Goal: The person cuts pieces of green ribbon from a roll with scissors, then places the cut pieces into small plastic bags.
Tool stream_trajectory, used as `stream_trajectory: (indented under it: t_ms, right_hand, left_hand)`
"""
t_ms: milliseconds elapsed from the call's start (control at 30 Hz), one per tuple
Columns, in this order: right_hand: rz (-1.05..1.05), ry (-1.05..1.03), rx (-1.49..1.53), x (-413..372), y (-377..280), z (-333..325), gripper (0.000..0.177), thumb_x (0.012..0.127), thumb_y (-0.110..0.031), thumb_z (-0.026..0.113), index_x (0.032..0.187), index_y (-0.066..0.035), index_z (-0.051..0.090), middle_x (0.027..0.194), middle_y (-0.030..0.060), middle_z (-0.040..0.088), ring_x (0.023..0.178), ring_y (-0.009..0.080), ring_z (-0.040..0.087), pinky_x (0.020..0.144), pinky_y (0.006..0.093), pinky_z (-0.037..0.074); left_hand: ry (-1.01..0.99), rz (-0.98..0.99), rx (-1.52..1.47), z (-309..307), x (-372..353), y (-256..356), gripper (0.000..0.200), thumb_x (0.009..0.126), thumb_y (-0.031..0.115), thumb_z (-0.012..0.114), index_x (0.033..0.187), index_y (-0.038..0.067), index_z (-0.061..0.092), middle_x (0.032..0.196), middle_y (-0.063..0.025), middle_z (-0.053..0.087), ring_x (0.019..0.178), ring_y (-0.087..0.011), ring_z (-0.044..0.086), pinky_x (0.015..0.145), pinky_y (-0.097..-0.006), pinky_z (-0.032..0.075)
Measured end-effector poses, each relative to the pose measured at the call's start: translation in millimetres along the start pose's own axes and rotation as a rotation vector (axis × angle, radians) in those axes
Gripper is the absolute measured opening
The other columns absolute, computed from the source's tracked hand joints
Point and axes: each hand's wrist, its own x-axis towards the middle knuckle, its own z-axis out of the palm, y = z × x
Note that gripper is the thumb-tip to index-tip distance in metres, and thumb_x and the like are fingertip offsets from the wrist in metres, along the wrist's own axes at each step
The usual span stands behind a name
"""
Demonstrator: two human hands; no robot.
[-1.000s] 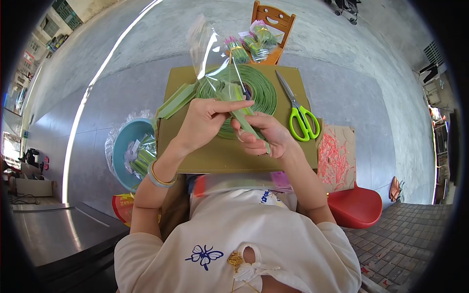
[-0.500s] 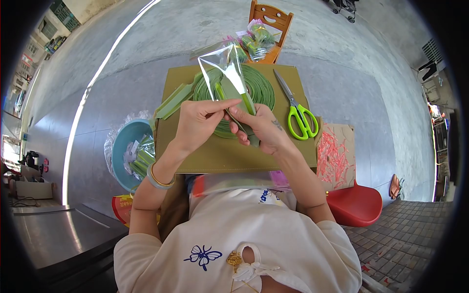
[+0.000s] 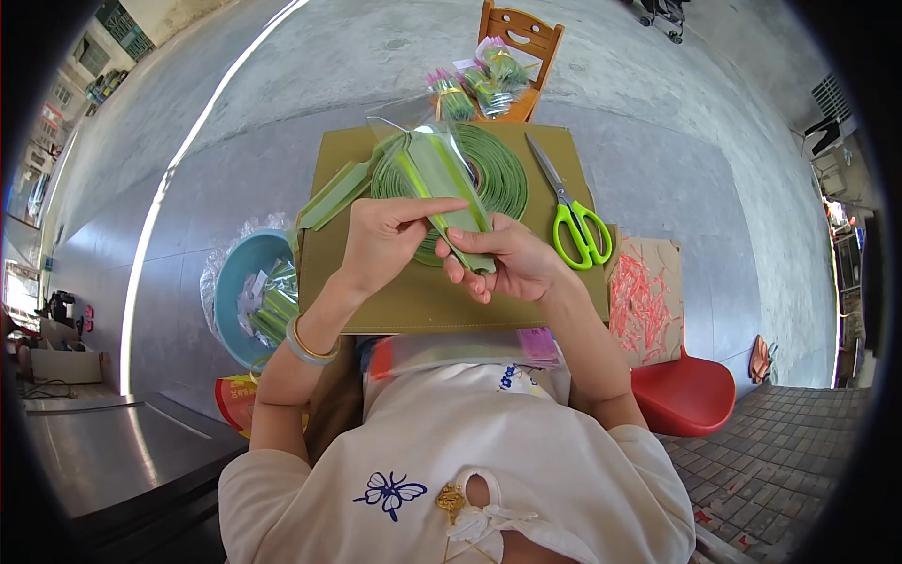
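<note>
A clear plastic bag (image 3: pixel 402 125) with a folded green ribbon strip (image 3: pixel 434 169) inside it is raised above the table. My right hand (image 3: pixel 515 256) grips its lower end, thumb on top and fingers underneath. From the other side, my left hand (image 3: pixel 376 242) is closed at the bag's left edge, its index finger laid across the front. Exactly what the left thumb pinches is hidden. Behind the bag lies a large coil of green ribbon (image 3: pixel 507 179), partly covered. Scissors (image 3: pixel 581 233) with bright green handles rest to the right of the coil.
The table (image 3: pixel 376 305) has an olive cover. Bagged bundles (image 3: pixel 498 70) sit on a wooden chair (image 3: pixel 526 28) beyond it. A blue basin (image 3: pixel 230 282) with packets stands left. At right are pink strips (image 3: pixel 644 291) on cardboard and a red chair (image 3: pixel 686 395).
The bag has tilted toward me and its glare is gone, so the green strip inside shows more fully. The strip sits higher in the bag. Both hands stay nearly in place.
</note>
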Motion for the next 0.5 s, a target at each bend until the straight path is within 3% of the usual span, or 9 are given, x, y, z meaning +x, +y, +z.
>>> stream_trajectory:
  t_ms: [100, 200, 300, 400, 500]
  right_hand:
    - [-0.007, -0.039, 0.067, 3.5, 2.0, -5.0, 0.024, 0.091, -0.020, 0.051, 0.095, 0.003, 0.055, 0.073, 0.0107, 0.060, 0.052, 0.0126, 0.057, 0.045, 0.0233, 0.050]
    - [-0.059, -0.032, 0.122, 3.8, 0.9, -10.5, 0.027, 0.092, -0.021, 0.048, 0.098, 0.004, 0.054, 0.076, 0.0132, 0.061, 0.057, 0.0152, 0.061, 0.050, 0.0252, 0.054]
    - [-0.065, 0.019, 0.114, 0.7, -2.1, -7.1, 0.030, 0.093, -0.022, 0.045, 0.099, 0.006, 0.052, 0.080, 0.0166, 0.062, 0.062, 0.0186, 0.063, 0.056, 0.0281, 0.056]
    - [-0.104, 0.014, 0.058, 3.2, 4.5, -8.7, 0.033, 0.094, -0.024, 0.043, 0.100, 0.007, 0.052, 0.083, 0.0189, 0.062, 0.065, 0.0210, 0.065, 0.060, 0.0303, 0.057]
    - [-0.120, 0.076, 0.030, 8.7, 9.9, -10.9, 0.036, 0.094, -0.027, 0.042, 0.099, 0.008, 0.052, 0.082, 0.0192, 0.062, 0.065, 0.0220, 0.065, 0.060, 0.0312, 0.057]
  left_hand:
    - [-0.116, -0.089, -0.195, -1.4, 0.2, 7.4, 0.034, 0.079, -0.011, 0.047, 0.099, 0.007, 0.068, 0.071, -0.0078, 0.065, 0.060, -0.0061, 0.058, 0.055, -0.0196, 0.047]
    - [0.008, -0.033, -0.240, -0.6, 2.7, 7.9, 0.036, 0.077, -0.013, 0.043, 0.099, 0.003, 0.067, 0.067, -0.0040, 0.062, 0.065, -0.0056, 0.058, 0.059, -0.0183, 0.046]
    - [-0.020, -0.086, -0.206, -3.8, 3.9, 8.0, 0.037, 0.078, -0.013, 0.043, 0.101, 0.004, 0.066, 0.069, -0.0036, 0.062, 0.068, -0.0056, 0.058, 0.061, -0.0186, 0.046]
    - [-0.109, -0.207, -0.270, 4.1, 0.0, -2.6, 0.036, 0.078, -0.011, 0.045, 0.104, 0.005, 0.065, 0.071, -0.0028, 0.062, 0.065, -0.0048, 0.056, 0.060, -0.0185, 0.045]
    - [-0.072, -0.264, -0.313, 8.4, -1.8, -17.1, 0.037, 0.078, -0.011, 0.046, 0.105, 0.005, 0.065, 0.071, -0.0014, 0.062, 0.062, -0.0039, 0.052, 0.059, -0.0181, 0.044]
